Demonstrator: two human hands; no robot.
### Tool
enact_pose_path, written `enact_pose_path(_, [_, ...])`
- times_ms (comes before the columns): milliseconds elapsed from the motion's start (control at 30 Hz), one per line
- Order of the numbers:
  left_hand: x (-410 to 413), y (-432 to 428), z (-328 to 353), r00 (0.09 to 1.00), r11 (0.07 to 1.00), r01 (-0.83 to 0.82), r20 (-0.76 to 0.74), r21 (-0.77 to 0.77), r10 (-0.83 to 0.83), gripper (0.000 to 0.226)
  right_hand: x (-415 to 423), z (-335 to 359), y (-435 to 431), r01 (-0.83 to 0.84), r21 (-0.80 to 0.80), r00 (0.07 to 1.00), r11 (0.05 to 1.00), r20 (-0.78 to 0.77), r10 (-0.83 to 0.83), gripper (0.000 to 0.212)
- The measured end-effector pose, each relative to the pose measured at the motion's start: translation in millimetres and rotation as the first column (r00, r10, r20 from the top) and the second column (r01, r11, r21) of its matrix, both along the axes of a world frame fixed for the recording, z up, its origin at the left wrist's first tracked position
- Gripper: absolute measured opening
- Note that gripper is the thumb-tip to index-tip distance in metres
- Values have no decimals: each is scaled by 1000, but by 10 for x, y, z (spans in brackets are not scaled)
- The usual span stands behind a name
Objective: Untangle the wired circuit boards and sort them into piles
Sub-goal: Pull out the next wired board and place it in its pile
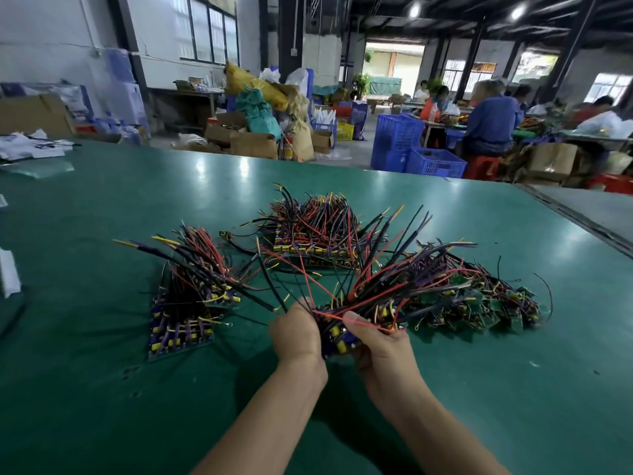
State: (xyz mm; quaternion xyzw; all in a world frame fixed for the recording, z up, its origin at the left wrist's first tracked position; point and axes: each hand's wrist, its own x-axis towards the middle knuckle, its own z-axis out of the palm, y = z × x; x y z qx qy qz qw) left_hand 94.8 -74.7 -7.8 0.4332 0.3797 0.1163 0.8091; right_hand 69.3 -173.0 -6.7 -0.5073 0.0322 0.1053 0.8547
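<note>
Red-and-black wired boards in tight grip of left hand and right hand

The left hand hides its fingers behind the held bundle of boards, itself mostly covered by wires. The desk runs off the near and left edges. Far right, the seated workers are blurred.

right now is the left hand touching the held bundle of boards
Touching. Head view shows the left hand curled round the bundle, beside the right hand.
</note>
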Motion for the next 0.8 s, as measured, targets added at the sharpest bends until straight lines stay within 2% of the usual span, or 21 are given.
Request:
enact_pose_path(200, [-106, 1, 103, 995, 994, 96, 39, -49, -94, 5, 29, -26, -16, -38, 46, 999, 998, 32, 36, 10])
enact_pose_path(333, [-192, -42, 155, 934, 915, 348, 166, -206, -318, 20, 53, -17, 0, -75, 134, 997, 988, 34, 71, 15])
enact_pose_path(500, [-160, 11, 175, 960, 950, 262, 148, -173, -238, 23, 106, -17, -72, -14, 148, 1000, 989, 16, 11, 17])
enact_pose_path(600, [-146, 162, 176, 963, 975, 218, 170, -33, -210, 34, 186, -21, -160, 56, 158, 998, 986, -13, -55, 11])
enact_pose_path(700, [-156, 318, 259, 933, 958, 287, 219, 32, -287, 41, 256, -14, -262, -22, 153, 999, 988, 29, 18, 19])
enact_pose_path(800, [-182, 537, 336, 865, 906, 424, 304, -15, -400, 48, 258, -4, -292, -109, 30, 994, 994, 23, 108, 44])
